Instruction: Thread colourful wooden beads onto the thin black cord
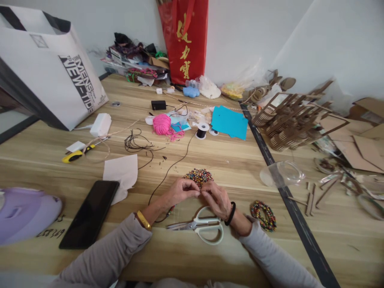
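My left hand (179, 192) and my right hand (217, 199) meet fingertip to fingertip just in front of a pile of multicoloured beads (199, 176). Both are closed in a pinch; what lies between the fingers is too small to make out. A black cord (168, 170) runs from a spool (202, 130) down behind my left wrist. A few strung beads (170, 210) show on it beside that wrist. Below my hands lie scissors (195, 226) with pale handles, blades slightly apart. A coiled bead string (264, 216) rests right of my right wrist.
At left are a black phone (90, 214), white paper (123, 174), a yellow cutter (76, 155) and a purple object (28, 216). Pink yarn (162, 124), loose black cord (136, 142) and blue sheets (229, 122) lie farther back. Wooden baskets (279, 120) stand at right.
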Demonstrator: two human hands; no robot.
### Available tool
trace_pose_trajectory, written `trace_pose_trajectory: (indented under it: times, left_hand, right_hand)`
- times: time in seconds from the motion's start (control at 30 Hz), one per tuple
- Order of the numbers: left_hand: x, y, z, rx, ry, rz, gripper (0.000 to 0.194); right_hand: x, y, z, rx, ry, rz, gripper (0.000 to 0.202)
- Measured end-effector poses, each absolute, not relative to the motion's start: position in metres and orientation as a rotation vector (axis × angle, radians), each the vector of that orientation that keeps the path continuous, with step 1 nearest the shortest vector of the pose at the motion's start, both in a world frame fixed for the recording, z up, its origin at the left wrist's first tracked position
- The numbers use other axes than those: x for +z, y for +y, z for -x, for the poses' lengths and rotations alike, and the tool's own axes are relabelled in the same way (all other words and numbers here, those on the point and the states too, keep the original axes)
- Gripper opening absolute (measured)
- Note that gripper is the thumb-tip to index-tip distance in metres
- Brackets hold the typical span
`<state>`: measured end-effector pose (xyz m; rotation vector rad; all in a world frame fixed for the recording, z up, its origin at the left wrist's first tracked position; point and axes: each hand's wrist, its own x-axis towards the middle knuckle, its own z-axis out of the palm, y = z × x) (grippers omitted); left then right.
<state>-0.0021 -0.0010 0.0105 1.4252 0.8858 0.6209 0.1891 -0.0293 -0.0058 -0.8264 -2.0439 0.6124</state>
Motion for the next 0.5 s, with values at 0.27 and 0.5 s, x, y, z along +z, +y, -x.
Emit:
trace_pose_trajectory:
  times: [0.27,0.5]
  left_hand:
    - [0.0106,-0.0006,0.0023,0.627,0.884,-1.427,0.016]
    - [0.0085,-0.0004,0.0026,0.614,0.89,-1.436,0.017]
  right_hand:
    - [0.0008,-0.032,-0.1904,0.638,-2.002,0.847,0.015]
    - [0.0001,-0.0293,-0.1884,0.555,-2.037,0.76,0.01]
